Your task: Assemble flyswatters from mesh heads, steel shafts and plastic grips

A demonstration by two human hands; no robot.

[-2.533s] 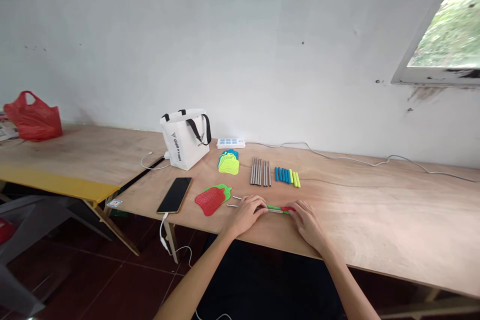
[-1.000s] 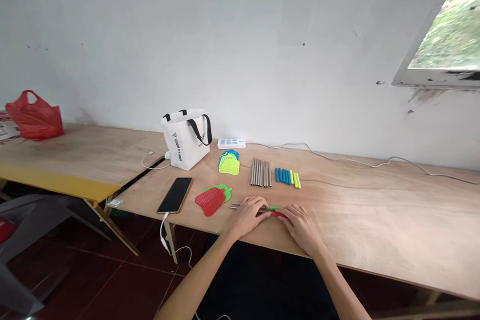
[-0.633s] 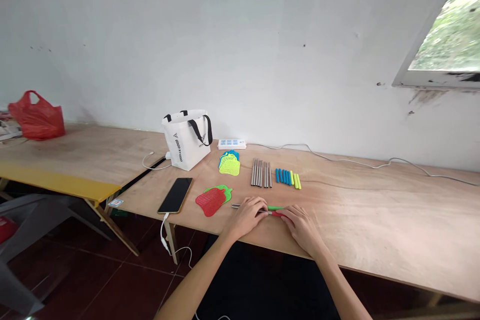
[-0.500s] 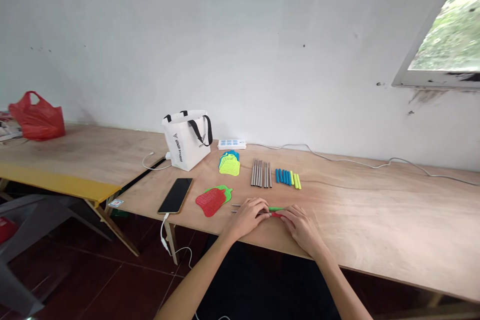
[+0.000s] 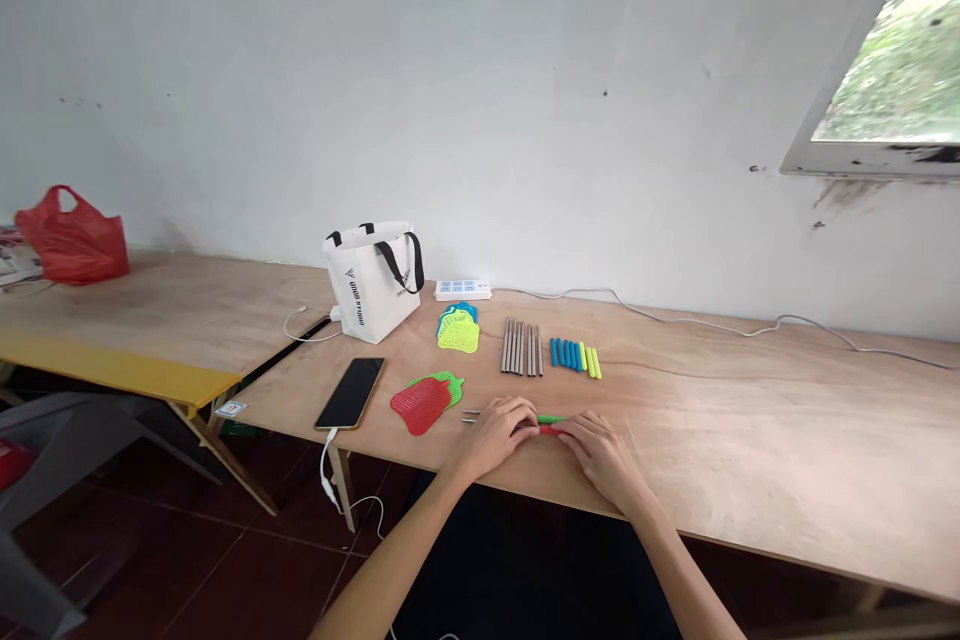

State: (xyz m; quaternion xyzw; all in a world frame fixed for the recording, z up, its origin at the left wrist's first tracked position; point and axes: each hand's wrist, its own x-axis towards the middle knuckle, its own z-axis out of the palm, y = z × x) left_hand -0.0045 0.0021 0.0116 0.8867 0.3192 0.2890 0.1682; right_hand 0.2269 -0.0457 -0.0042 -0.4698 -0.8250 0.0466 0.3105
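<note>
Near the table's front edge, my left hand [image 5: 501,432] is closed over a thin metal rod, whose silver end [image 5: 469,419] sticks out to the left. My right hand [image 5: 601,452] pinches a red handle [image 5: 550,430] that meets my left fingertips. Just behind it lies a green handle [image 5: 551,419], partly covered by both hands, with another rod end showing left of it. To the left, a red fly-swatter head [image 5: 421,406] overlaps a green one [image 5: 455,385]. Farther back are several metal rods [image 5: 513,348] in a row and several blue handles [image 5: 566,354] beside yellow ones [image 5: 592,361].
Yellow and blue swatter heads [image 5: 458,333] are stacked behind. A black phone [image 5: 350,393] on a white cable lies left. A white bag [image 5: 371,290] and a power strip [image 5: 463,291] stand by the wall. A grey cable [image 5: 705,325] runs along the back right.
The red handle now reaches my left fingertips; a short bit of bare rod showed there before. Both hands have stayed almost in place. The camera view has shifted very slightly.
</note>
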